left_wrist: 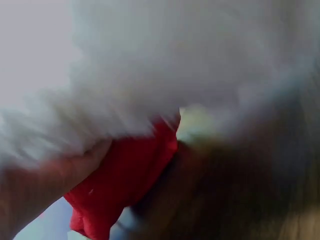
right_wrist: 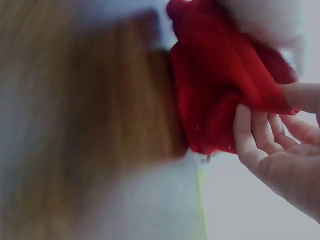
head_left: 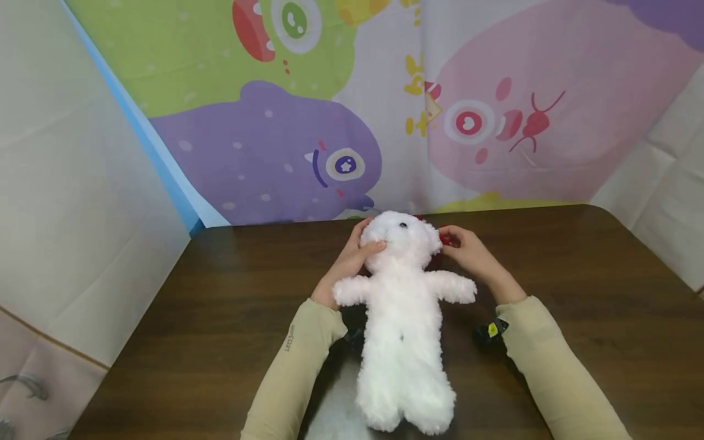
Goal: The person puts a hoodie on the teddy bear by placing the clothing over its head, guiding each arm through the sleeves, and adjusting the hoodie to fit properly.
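Note:
A fluffy white-pink plush toy (head_left: 404, 324) faces the head camera over the table, its arms spread and its legs toward me. My left hand (head_left: 346, 263) grips its head from the left side, thumb on the front of the face. Behind the head hangs a red cloth (right_wrist: 215, 65), mostly hidden by the toy in the head view. My right hand (head_left: 467, 250) pinches the edge of this cloth between thumb and fingers, to the right of the toy's head. In the left wrist view the red cloth (left_wrist: 127, 175) shows below blurred white fur.
The dark brown wooden table (head_left: 231, 318) spreads out on both sides of the toy. At its back edge hangs a curtain (head_left: 396, 153) printed with cartoon monsters. A pale panel (head_left: 82, 183) stands to the left.

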### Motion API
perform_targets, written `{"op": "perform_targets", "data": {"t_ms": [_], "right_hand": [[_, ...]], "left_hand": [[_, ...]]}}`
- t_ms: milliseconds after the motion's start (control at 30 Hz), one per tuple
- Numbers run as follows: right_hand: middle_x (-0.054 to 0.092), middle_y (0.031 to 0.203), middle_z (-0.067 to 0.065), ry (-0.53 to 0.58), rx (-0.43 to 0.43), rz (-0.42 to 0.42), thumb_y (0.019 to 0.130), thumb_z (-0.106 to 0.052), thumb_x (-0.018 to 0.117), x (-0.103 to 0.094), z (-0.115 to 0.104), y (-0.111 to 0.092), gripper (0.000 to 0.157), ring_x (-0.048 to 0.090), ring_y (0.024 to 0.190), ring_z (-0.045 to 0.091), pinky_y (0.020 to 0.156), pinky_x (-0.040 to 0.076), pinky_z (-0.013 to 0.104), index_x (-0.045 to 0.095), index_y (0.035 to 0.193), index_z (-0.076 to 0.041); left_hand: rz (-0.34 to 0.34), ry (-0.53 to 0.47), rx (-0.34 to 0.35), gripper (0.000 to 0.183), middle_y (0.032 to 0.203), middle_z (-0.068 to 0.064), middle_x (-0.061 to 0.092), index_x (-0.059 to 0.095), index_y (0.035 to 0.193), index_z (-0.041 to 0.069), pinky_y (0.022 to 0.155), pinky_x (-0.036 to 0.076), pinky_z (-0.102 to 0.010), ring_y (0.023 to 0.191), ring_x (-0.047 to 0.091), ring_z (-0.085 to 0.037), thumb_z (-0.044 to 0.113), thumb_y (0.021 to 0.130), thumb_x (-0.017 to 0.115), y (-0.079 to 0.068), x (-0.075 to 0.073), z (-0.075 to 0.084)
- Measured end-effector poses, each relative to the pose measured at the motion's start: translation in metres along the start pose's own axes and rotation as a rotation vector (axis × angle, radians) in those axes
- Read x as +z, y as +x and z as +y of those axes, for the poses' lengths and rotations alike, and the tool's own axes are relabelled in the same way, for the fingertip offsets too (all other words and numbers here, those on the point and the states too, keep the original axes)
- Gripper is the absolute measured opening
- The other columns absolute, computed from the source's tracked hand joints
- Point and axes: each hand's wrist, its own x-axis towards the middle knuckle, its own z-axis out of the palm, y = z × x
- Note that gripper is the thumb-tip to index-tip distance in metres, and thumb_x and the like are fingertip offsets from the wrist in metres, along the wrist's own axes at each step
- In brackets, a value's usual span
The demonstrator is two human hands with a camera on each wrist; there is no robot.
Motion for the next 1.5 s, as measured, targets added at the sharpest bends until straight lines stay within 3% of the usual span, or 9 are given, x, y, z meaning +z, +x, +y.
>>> {"op": "perform_targets", "data": {"t_ms": [200,400,500,700,833,1033,1167,1267,1500], "right_hand": [[0.052,0.1,0.014,0.235,0.122,0.004,0.085,-0.009,0.048,0.003,-0.011,-0.001,0.035,0.055,0.077,0.007,0.072,0.047,0.03,0.042,0.112,0.011],[0.049,0.101,0.01,0.298,0.121,-0.063,0.083,-0.002,0.05,0.003,-0.017,-0.003,0.039,0.054,0.082,0.008,0.076,0.046,0.029,0.035,0.117,0.01],[0.049,0.103,0.012,0.315,0.078,-0.08,0.08,0.005,0.051,0.004,-0.021,-0.003,0.042,0.053,0.084,0.01,0.078,0.045,0.031,0.033,0.118,0.008],[0.05,0.102,0.007,0.375,-0.002,-0.06,0.077,0.014,0.045,0.008,-0.028,-0.005,0.046,0.051,0.086,0.011,0.072,0.045,0.028,0.032,0.12,0.007],[0.048,0.107,0.008,0.441,0.013,-0.078,0.079,0.01,0.044,0.009,-0.035,-0.007,0.046,0.051,0.088,0.014,0.069,0.047,0.027,0.033,0.124,0.002],[0.046,0.109,0.01,0.38,0.076,-0.067,0.084,-0.018,0.053,0.01,-0.044,-0.009,0.048,0.051,0.089,0.014,0.069,0.047,0.027,0.034,0.124,-0.001],[0.046,0.108,0.011,0.353,0.055,-0.034,0.08,-0.014,0.057,0.012,-0.044,-0.009,0.047,0.05,0.088,0.013,0.068,0.046,0.024,0.038,0.122,-0.002],[0.047,0.107,0.012,0.414,0.01,-0.044,0.079,-0.007,0.057,0.013,-0.043,-0.009,0.042,0.05,0.089,0.016,0.07,0.046,0.025,0.042,0.119,-0.003],[0.048,0.103,0.009,0.476,0.007,-0.059,0.08,-0.01,0.058,0.011,-0.046,-0.01,0.037,0.05,0.086,0.017,0.067,0.046,0.027,0.047,0.115,-0.006]], "left_hand": [[-0.004,0.089,0.009,0.072,0.135,-0.008,0.018,0.016,0.134,0.012,0.097,0.024,-0.039,0.12,0.025,-0.023,0.013,0.076,0.06,0.006,0.001,-0.011],[-0.021,-0.118,-0.056,0.074,0.129,-0.004,0.029,0.025,0.131,0.017,0.091,0.033,-0.035,0.113,0.036,-0.02,0.002,0.07,0.066,0.012,-0.004,-0.022],[-0.028,-0.101,-0.055,0.074,0.127,-0.004,0.034,0.028,0.129,0.013,0.09,0.034,-0.034,0.111,0.038,-0.02,0.002,0.068,0.067,0.012,-0.007,-0.024],[-0.018,0.063,-0.086,0.077,0.129,-0.003,0.024,0.029,0.129,0.015,0.091,0.033,-0.034,0.114,0.032,-0.018,0.012,0.065,0.073,0.011,-0.006,-0.018],[-0.019,0.141,-0.1,0.075,0.128,-0.005,0.023,0.033,0.127,0.016,0.09,0.033,-0.035,0.112,0.032,-0.02,0.017,0.064,0.074,0.008,-0.006,-0.014],[-0.065,0.444,-0.176,0.075,0.12,-0.003,0.029,0.04,0.121,0.021,0.087,0.033,-0.037,0.107,0.029,-0.018,0.047,0.058,0.071,0.004,-0.007,-0.006],[-0.089,0.657,-0.171,0.086,0.12,-0.006,0.034,0.038,0.124,0.019,0.087,0.03,-0.044,0.11,0.022,-0.024,0.061,0.054,0.066,0.003,-0.005,0.0],[-0.065,0.73,-0.191,0.098,0.123,-0.009,0.029,0.031,0.129,0.015,0.087,0.027,-0.047,0.111,0.018,-0.028,0.064,0.051,0.065,0.001,-0.005,0.0],[-0.125,0.352,-0.118,0.082,0.119,-0.005,0.035,0.025,0.123,0.01,0.085,0.037,-0.035,0.104,0.041,-0.02,0.029,0.061,0.075,0.002,-0.004,-0.007]]}}
